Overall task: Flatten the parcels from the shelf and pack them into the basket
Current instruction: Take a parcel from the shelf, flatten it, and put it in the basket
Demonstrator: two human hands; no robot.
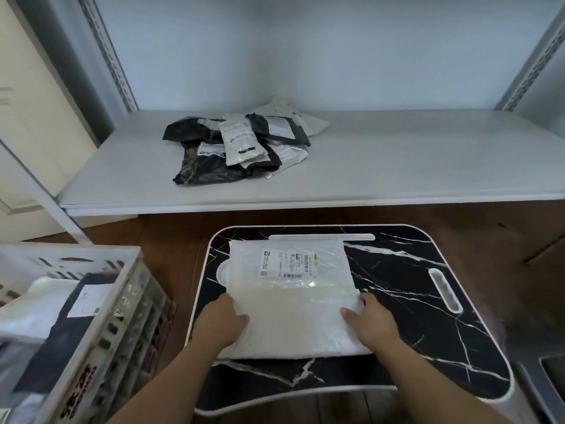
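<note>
A flat white parcel with a shipping label lies on a black marble-pattern lap table. My left hand grips its near left edge, thumb on top. At the near right edge my right hand holds it the same way. On the white shelf sits a pile of several black and white parcels. A grey slatted basket stands at the lower left, holding white and dark parcels.
Perforated shelf uprights rise at both back corners. Brown wooden floor shows between the basket and the lap table. A pale door is at the left. A dark object sits at the right edge.
</note>
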